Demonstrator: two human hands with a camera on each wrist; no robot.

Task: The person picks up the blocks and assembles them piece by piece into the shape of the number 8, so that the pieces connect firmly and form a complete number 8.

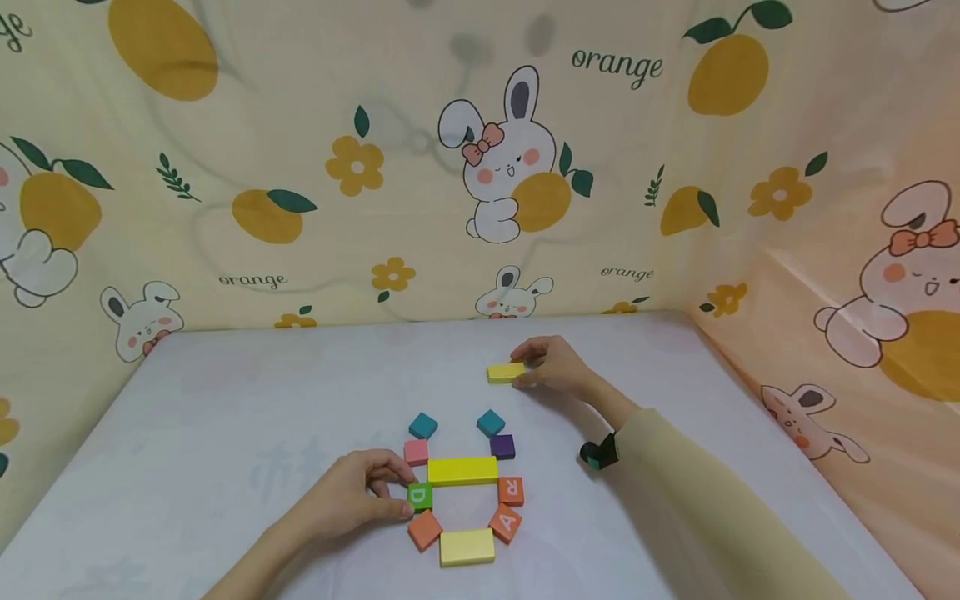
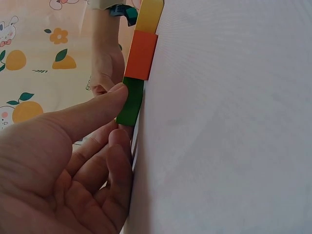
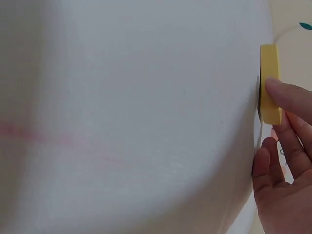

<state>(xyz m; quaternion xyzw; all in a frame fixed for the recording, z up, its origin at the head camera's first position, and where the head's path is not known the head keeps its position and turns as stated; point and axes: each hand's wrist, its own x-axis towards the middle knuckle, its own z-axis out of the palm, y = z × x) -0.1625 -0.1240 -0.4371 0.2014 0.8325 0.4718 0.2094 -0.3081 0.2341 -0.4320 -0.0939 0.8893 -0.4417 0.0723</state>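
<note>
Thumb and fingers of my left hand (image 1: 341, 493) pinch a green block (image 1: 422, 497) marked D, on the left side of a block arrangement. In the left wrist view the thumb lies against that green block (image 2: 132, 102), right beside an orange block (image 2: 142, 54). Farther back, my right hand (image 1: 557, 367) grips a pale yellow block (image 1: 502, 373) by its right end. The right wrist view shows the thumb on the face of this yellow block (image 3: 269, 61), close over the white tabletop.
Around the green block lie a long yellow block (image 1: 462, 472), a pale yellow block (image 1: 467, 547), orange blocks lettered R (image 1: 512, 492) and A (image 1: 506, 524), a pink block (image 1: 416, 452), a purple block (image 1: 503, 447) and two teal blocks (image 1: 491, 422). A printed cloth (image 1: 300, 150) hangs behind.
</note>
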